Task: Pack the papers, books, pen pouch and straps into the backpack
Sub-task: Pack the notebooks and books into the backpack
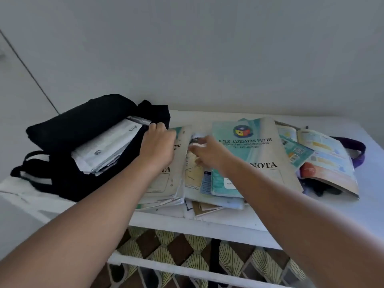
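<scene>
The backpack [68,129] lies at the left of the worktop [369,183], its mouth gripped by the left hand [156,145]. The books [245,154] lie directly beneath the right hand [207,154], long axes running away from the person; its grip cannot be told.

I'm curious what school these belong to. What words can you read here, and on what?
"S.M.K. JAMBATAN PUTIH" and "NOTA": large teal notebook.
"...TIH" and "...TA": second notebook, partly hidden under the left hand.
Small lines under the school name, the open textbook and the papers in the backpack: too blurred.
</scene>
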Demonstrator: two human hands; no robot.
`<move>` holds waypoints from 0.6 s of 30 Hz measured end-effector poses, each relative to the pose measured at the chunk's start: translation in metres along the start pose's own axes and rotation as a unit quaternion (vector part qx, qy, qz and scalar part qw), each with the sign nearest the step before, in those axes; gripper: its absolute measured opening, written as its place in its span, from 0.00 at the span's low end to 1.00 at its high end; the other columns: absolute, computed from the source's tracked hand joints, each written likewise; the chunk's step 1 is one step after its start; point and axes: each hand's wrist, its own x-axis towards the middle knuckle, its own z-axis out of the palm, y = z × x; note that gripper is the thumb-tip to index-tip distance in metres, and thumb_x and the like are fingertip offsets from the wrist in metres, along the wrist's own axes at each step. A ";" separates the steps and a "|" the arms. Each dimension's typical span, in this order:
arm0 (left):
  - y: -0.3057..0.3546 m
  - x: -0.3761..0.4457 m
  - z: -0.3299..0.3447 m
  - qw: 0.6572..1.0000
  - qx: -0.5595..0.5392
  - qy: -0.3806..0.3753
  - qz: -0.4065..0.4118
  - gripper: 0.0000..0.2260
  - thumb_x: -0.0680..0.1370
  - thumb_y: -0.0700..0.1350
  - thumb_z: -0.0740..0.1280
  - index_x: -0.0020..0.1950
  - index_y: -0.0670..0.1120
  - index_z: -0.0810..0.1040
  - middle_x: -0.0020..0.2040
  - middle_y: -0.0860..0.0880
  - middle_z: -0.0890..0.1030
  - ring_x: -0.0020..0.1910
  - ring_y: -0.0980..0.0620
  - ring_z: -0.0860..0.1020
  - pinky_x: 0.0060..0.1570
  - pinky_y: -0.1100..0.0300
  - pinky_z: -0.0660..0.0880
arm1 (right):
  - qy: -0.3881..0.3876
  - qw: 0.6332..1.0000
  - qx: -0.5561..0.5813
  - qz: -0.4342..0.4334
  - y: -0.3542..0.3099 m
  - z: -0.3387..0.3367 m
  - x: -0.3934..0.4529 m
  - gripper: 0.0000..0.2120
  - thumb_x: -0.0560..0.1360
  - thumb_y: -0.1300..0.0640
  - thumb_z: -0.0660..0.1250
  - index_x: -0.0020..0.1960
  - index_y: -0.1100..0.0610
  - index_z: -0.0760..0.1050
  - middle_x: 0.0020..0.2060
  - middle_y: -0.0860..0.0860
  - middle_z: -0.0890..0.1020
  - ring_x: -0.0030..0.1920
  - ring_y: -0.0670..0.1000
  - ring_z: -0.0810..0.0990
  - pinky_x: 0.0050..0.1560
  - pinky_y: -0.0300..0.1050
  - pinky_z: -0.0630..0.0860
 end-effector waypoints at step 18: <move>-0.020 -0.003 0.006 0.973 -0.211 -0.072 -0.061 0.03 0.80 0.46 0.67 0.49 0.50 0.81 0.49 0.53 0.83 0.49 0.51 0.80 0.50 0.53 0.78 | 0.029 0.995 -0.027 0.092 -0.009 0.066 0.024 0.21 0.81 0.58 0.64 0.73 0.57 0.67 0.60 0.56 0.78 0.53 0.55 0.79 0.53 0.51 0.81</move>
